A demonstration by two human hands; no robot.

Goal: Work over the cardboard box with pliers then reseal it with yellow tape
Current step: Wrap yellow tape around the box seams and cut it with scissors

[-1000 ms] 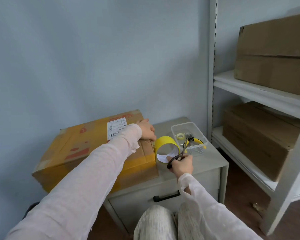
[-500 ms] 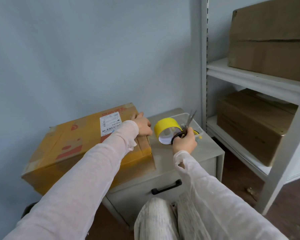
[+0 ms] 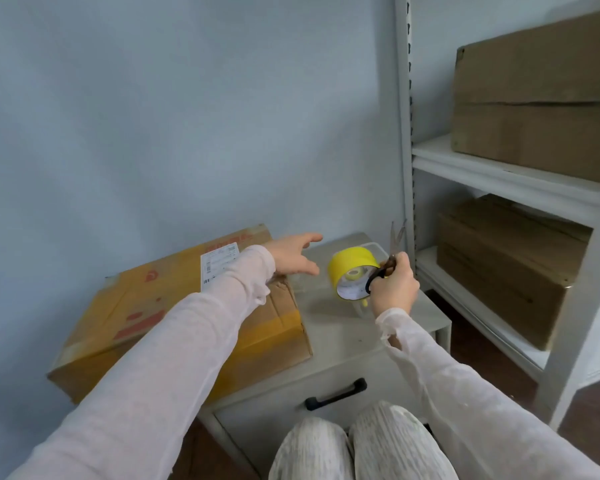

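- The cardboard box (image 3: 146, 306) lies at the left end of the grey worktop (image 3: 343, 334), its left part overhanging the edge, with yellow bands across it.
- Your left hand (image 3: 291, 254) hovers over the box's far right corner, fingers spread wide, holding nothing.
- Just right of the box, the yellow tape roll (image 3: 352, 265) sits against your right hand (image 3: 394, 292), which grips scissors (image 3: 397, 237) with the blades up. I cannot tell whether it also carries the roll.
- This looks like the resealing step. Next, catch the tape's free end with your left hand and draw it back to the box.
- Further right of the box, a white shelf unit (image 3: 499, 171) holds brown cartons (image 3: 534, 98) against a pale blue wall (image 3: 187, 116).
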